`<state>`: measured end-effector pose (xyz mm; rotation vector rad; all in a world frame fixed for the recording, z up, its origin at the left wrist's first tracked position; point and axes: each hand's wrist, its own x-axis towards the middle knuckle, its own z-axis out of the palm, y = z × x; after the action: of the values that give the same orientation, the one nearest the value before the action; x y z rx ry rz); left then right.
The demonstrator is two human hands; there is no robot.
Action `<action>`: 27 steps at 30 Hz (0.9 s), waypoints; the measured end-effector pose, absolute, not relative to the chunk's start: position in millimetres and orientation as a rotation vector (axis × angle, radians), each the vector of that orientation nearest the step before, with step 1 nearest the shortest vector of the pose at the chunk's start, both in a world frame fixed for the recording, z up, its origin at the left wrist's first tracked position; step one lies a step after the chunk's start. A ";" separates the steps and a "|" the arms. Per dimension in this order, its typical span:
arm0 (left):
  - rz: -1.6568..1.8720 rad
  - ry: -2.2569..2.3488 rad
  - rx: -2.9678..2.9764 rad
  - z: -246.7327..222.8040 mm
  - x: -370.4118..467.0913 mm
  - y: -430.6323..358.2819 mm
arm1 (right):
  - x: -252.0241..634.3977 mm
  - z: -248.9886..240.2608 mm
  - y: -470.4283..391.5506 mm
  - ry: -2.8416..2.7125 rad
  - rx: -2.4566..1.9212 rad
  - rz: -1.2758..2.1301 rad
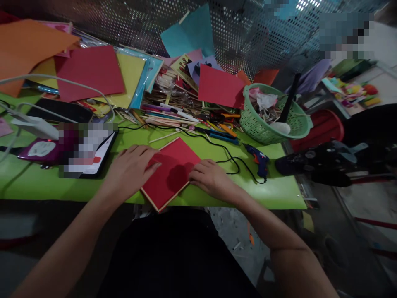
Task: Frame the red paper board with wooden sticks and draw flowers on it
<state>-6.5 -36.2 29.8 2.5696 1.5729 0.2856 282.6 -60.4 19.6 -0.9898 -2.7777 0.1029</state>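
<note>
A red paper square (169, 165) edged with pale wooden sticks lies turned cornerwise on the green table, its near corner at the front edge. My left hand (133, 167) rests along its left side, fingers stretched out and thumb apart over the red surface. At the right side, my right hand (211, 178) has its fingers curled together on the stick edging. A loose pale stick (163, 135) lies just beyond the square's far corner. The undersides of both hands are hidden.
A blue glue gun (259, 160) lies on the right, its black cord looping behind the square. Beyond are a green basket (263, 122), scattered sticks and coloured paper (89, 72). On the left sit a phone (101, 149) and a purple device (39, 150).
</note>
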 end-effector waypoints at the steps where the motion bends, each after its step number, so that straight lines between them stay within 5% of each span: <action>1: 0.277 1.594 2.574 25.7 -10.1 -40.5 | 278.0 18.4 -63.1 -2.781 -0.970 0.094; 10: 0.202 1.692 2.660 16.1 -4.2 -27.3 | 268.8 15.5 -80.0 -2.562 -1.003 0.169; 20: 0.120 1.330 2.870 24.8 36.6 1.1 | 416.7 35.4 -93.3 -1.794 -1.710 -0.105; 27: 0.073 1.070 2.949 31.9 77.1 18.9 | 472.9 7.6 -104.7 -1.381 -2.092 0.108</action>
<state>77.1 18.9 31.9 2.9485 1.0701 0.0735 472.9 -104.7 7.6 -2.0916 -1.3811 0.1085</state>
